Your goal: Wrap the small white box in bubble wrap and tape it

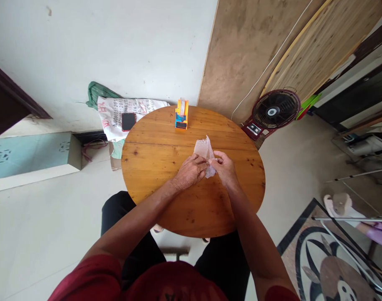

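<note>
A thin, crumpled, pale pinkish-white sheet [203, 147] lies over the middle of the round wooden table [191, 209]. My left hand [192, 170] rests on its lower left part, fingers closed on the sheet's edge. From the right, my right hand [224, 167] pinches the sheet's right side between thumb and fingers. The two hands are close together, their fingertips nearly touching. Parts of the sheet are hidden under the fingers. Beyond the hands, an orange and blue tape dispenser [181, 115] stands near the table's far edge.
A dark phone [128, 121] lies on a printed white sack [107, 108] left of the table. A green bag [99, 93] is behind it. A dark red fan [271, 112] stands at the right, beside wooden boards. A metal rack [350, 219] is at the lower right.
</note>
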A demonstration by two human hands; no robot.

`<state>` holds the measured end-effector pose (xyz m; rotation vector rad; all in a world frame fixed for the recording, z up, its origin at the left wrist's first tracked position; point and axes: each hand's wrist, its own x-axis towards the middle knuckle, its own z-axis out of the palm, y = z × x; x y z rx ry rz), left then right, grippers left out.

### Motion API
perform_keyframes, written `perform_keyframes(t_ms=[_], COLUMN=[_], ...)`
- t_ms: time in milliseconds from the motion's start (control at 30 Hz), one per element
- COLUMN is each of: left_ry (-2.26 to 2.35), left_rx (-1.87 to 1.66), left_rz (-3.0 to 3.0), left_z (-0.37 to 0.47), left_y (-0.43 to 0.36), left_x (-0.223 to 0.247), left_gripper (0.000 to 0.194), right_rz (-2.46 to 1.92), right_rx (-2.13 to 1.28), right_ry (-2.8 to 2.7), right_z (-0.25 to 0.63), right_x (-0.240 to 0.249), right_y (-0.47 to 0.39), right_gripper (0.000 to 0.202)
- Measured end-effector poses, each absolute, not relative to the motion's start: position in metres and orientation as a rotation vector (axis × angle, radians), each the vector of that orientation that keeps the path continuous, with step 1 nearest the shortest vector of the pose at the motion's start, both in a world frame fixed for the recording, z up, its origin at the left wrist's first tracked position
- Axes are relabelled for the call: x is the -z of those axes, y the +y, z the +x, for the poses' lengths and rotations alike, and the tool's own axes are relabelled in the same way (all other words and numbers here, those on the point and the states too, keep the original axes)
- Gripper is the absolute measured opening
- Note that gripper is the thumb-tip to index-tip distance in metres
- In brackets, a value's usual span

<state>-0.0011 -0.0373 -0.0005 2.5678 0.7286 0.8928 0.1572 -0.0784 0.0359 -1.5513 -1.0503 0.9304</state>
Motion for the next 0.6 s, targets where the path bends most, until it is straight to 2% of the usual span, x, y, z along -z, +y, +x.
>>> perform_keyframes(t_ms=[200, 600], left_ry=[0.970, 0.875], left_rx=[-0.975, -1.038], left_rz=[2.464, 2.345], left_z=[-0.003, -0.004], left_y=[-0.044, -0.041], left_x=[-0.007, -0.001], left_gripper=[0.033, 0.030], right_rz=[-1.546, -1.602], right_rx=[-0.982, -1.017], right_ry=[-1.058, -1.056], right_z=[0.148, 0.146], right_x=[-0.043, -0.046], right_y=[-0.069, -0.067], right_gripper=[0.054, 0.049])
